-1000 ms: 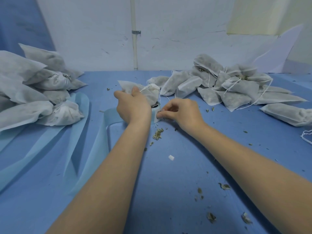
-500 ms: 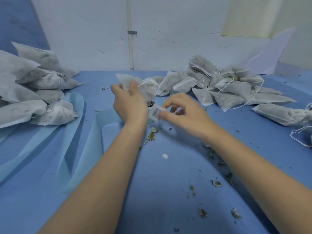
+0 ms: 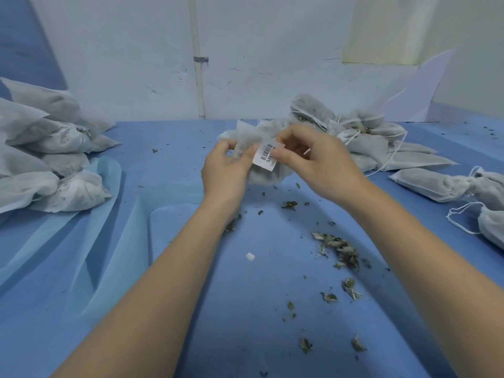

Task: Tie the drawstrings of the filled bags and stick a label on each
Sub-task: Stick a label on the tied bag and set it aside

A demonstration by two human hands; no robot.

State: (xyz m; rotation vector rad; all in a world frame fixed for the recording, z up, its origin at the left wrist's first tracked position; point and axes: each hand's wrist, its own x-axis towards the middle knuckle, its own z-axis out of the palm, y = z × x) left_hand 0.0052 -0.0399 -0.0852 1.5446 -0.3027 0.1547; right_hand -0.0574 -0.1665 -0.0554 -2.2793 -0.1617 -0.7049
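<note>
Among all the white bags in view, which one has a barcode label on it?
The bag held up between the left hand and right hand; the label lies against it, while the piled bags show none.

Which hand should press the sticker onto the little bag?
Probably the right hand. It already pinches the barcode label by its edge, right against the bag. The left hand is busy gripping that bag from the other side, so it is best left to steady the bag.

Both forearms are bare from the lower frame edge up to the wrists. The left hand and right hand are bare too, with short, unpainted nails.
</note>
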